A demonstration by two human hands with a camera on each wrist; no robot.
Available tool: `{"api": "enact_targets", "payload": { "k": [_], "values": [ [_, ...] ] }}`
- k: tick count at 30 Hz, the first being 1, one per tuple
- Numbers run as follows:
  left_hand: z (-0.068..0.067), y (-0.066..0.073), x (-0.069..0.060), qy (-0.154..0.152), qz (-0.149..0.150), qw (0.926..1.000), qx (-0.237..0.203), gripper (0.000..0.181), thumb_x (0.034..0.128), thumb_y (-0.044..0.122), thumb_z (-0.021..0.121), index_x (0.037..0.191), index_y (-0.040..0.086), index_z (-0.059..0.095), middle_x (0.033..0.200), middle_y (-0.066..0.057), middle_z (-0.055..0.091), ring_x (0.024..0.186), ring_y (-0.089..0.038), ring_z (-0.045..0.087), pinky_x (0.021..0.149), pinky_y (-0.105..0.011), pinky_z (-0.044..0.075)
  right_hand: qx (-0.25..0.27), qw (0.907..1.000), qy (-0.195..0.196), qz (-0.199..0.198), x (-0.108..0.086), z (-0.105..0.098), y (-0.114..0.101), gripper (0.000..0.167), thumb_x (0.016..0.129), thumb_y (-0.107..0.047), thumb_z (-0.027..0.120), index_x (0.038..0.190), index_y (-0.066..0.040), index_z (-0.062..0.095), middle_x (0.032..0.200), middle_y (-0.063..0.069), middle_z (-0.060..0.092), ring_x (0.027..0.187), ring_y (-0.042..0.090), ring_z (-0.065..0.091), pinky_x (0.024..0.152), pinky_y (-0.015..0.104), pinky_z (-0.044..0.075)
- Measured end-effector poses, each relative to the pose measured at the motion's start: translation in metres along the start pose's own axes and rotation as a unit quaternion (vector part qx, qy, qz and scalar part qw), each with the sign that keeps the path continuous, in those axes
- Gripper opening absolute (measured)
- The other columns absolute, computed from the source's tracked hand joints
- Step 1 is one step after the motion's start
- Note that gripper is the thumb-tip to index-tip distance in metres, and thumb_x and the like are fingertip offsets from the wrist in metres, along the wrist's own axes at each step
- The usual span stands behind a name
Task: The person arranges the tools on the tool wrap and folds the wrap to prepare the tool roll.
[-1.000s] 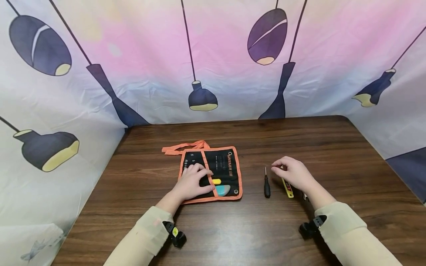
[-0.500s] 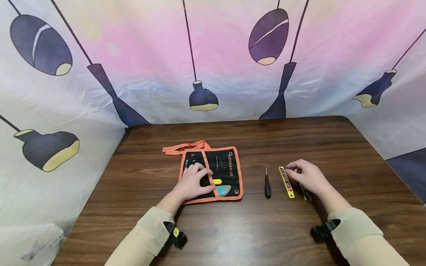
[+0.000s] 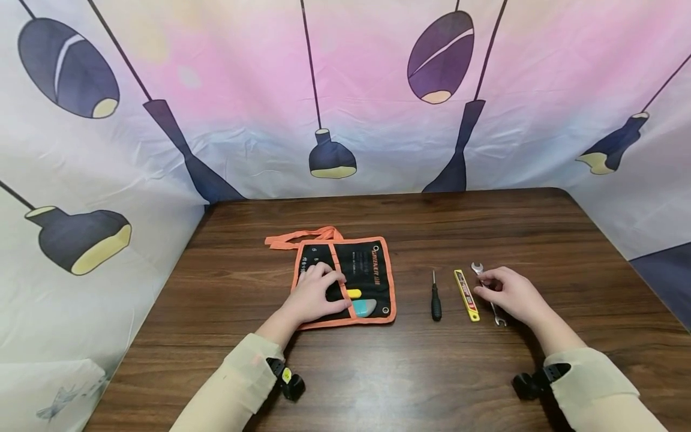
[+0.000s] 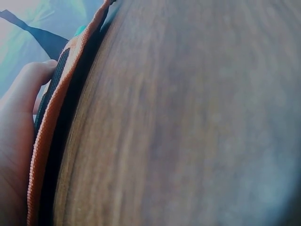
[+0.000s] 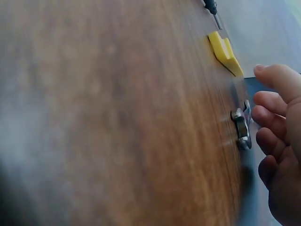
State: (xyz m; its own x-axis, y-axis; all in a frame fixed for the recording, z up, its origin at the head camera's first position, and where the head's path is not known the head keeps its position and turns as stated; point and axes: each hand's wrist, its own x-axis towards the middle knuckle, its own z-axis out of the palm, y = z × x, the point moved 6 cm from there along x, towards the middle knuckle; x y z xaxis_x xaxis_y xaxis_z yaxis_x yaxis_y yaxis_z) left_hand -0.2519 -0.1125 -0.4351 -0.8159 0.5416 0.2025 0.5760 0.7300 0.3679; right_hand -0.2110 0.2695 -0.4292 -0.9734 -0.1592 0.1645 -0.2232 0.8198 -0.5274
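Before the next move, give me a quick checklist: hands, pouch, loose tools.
1. Left hand steadying the tool pouch: ok, it rests on it.
2. Yellow handle and teal handle tucked behind the pouch's orange band: ok.
3. Pockets under the left hand filled: cannot tell, covered.
4. Screwdriver and yellow case lying apart: ok, wood shows between them.
5. Right hand clear of the wrench: not ok, it is right over its middle; contact unclear.

We note the head view high, facing forward and down; wrist views low, close to the table, left sharing the pouch, right the wrench.
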Motion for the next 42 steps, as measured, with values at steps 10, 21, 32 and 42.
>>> {"api": "enact_targets", "payload": {
  "k": [10,21,32,42],
  "values": [
    [0.0,0.0,0.0,0.0,-0.001,1.0,0.003,0.046,0.0772,0.052,0.067,0.115,0.026,0.063,0.104,0.002,0.045,0.095,-0.017,0.039,0.08,-0.037,0.033,-0.005,0.9999,0.008,0.006,-0.009,-0.003,0.005,0.032,0.083,-0.024,0.071,0.102,0.001,0.067,0.092,0.008,0.059,0.077,0.018,0.05,0.067,0.038,0.041],
    [-0.004,0.002,-0.001,0.004,0.003,1.0,-0.002,0.046,0.0771,0.052,0.067,0.114,0.025,0.063,0.102,0.003,0.046,0.095,-0.017,0.04,0.081,-0.037,0.034,-0.029,0.9995,-0.008,-0.012,-0.019,-0.005,0.011,0.038,0.08,-0.026,0.074,0.108,-0.001,0.067,0.084,-0.001,0.052,0.074,0.013,0.045,0.063,0.031,0.039],
    [-0.002,0.0,-0.001,-0.001,-0.007,1.0,0.001,0.047,0.0777,0.053,0.066,0.115,0.025,0.063,0.103,0.003,0.046,0.095,-0.017,0.04,0.082,-0.038,0.034,-0.05,0.9986,-0.015,-0.012,-0.017,-0.005,0.01,0.036,0.087,-0.018,0.067,0.118,0.001,0.063,0.078,-0.003,0.051,0.065,0.009,0.044,0.058,0.029,0.036],
    [-0.001,-0.003,-0.002,-0.002,-0.012,0.9999,-0.002,0.046,0.0778,0.053,0.066,0.115,0.026,0.063,0.102,0.004,0.047,0.093,-0.016,0.04,0.081,-0.038,0.034,-0.044,0.9976,-0.053,0.002,-0.018,-0.001,0.01,0.059,0.082,-0.036,0.071,0.125,0.002,0.057,0.086,0.0,0.051,0.073,0.013,0.045,0.064,0.034,0.039]
  ]
}}
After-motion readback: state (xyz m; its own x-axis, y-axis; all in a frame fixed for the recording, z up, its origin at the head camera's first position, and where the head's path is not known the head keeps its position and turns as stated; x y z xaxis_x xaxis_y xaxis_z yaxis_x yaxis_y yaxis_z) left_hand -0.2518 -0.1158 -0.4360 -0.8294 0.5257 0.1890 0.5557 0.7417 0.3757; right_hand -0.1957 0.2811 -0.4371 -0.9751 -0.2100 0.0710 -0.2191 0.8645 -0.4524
